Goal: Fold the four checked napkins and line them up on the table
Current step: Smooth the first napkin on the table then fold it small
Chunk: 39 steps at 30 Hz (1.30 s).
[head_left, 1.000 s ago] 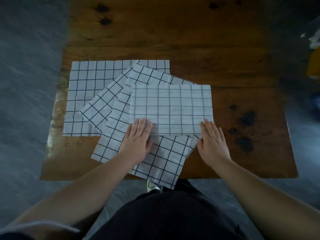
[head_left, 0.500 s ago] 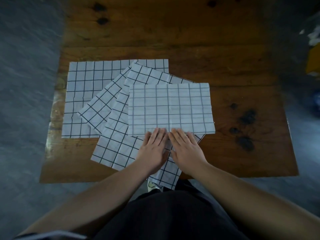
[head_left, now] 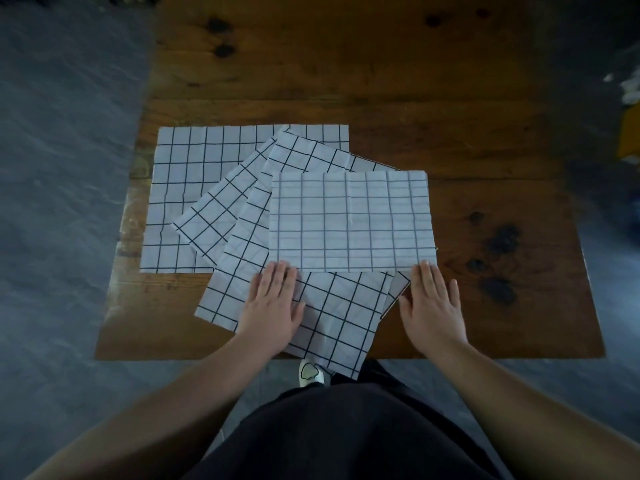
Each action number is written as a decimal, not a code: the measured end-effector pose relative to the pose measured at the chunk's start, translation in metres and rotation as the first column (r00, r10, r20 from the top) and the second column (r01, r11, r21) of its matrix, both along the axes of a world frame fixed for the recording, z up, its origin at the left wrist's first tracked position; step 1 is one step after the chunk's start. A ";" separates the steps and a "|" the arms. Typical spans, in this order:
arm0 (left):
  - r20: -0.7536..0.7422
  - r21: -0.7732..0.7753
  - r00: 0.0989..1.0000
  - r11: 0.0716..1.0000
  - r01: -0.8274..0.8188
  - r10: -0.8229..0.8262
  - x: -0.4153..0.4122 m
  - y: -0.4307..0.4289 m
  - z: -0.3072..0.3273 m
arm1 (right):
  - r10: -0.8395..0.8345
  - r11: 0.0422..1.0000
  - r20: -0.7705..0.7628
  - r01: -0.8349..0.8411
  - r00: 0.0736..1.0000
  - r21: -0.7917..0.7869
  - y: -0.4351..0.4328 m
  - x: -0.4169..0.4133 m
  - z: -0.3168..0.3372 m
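**Head view.** On the wooden tabletop the folded napkin lies uppermost of four overlapped ones. It is a rectangle with a fainter, denser grid, and its edges are square to the tabletop.

Both hands lie flat, fingers straight and together, gripping nothing.
- The left hand rests on the near napkin, its fingertips touching the near-left corner of the folded napkin.
- The right hand rests at the near-right corner, fingertips on the near edge, palm mostly over bare wood.

The folded napkin thus lies just beyond both hands and spans the gap between them. The near napkin — unfolded and skewed — overhangs the tabletop's near edge. A tilted napkin shows to the left from under it. The left napkin lies square at the bottom of the pile — well apart from the right hand. A shoe shows on the floor below the overhang.
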<state>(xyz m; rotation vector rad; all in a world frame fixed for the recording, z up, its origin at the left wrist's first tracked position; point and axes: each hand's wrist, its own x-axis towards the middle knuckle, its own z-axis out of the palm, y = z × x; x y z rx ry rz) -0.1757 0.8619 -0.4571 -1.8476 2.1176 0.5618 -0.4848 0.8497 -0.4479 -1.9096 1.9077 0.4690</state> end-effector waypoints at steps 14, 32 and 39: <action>-0.074 0.014 0.983 0.985 0.169 -0.168 -0.039 -0.021 -0.008 | 0.239 0.971 0.089 -0.240 0.967 0.006 -0.010 0.039 -0.003; -0.343 -0.119 0.937 0.993 0.024 -0.064 -0.059 -0.060 0.019 | 0.186 0.978 0.298 -0.147 0.936 -0.149 -0.059 0.043 0.015; -0.347 -0.099 0.937 0.995 -0.001 -0.034 -0.069 -0.076 0.006 | 0.344 0.939 0.240 -0.325 0.908 -0.115 -0.085 0.052 0.007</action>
